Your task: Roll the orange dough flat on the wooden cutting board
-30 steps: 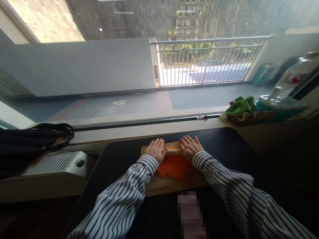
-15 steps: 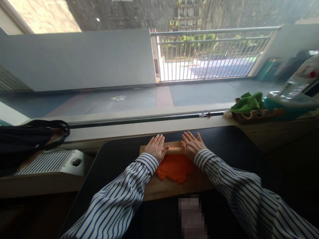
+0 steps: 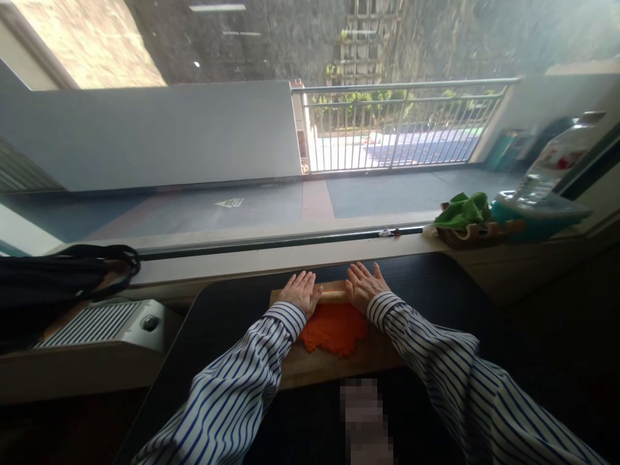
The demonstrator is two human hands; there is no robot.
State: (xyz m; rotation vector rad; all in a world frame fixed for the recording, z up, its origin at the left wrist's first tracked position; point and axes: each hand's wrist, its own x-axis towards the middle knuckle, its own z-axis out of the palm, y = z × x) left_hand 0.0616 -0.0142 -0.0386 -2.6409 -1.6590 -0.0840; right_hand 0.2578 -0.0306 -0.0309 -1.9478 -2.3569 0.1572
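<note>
A wooden rolling pin [image 3: 334, 296] lies across the far part of a flattened orange dough sheet [image 3: 334, 330] with a ragged near edge. The sheet rests on a wooden board [image 3: 314, 370]. Flat on the pin's left end lies my left hand [image 3: 299, 292], its fingers stretched forward and the thumb pointing inward. My right hand [image 3: 364, 287] presses on the other end with its fingers extended and slightly spread. Both palms hide the ends of the pin.
The board sits on a black table [image 3: 232, 323] beside a window sill. On the sill's right are a basket [image 3: 465, 239] with a green cloth [image 3: 464, 210], a teal container [image 3: 523, 223] and a plastic bottle [image 3: 552, 161]. At left are a black bag [image 3: 48, 284] and a white slatted appliance [image 3: 104, 323].
The camera view has shifted slightly, so the window scene sits lower. Both hands remain flat on the rolling pin near the far edge of the dough.
</note>
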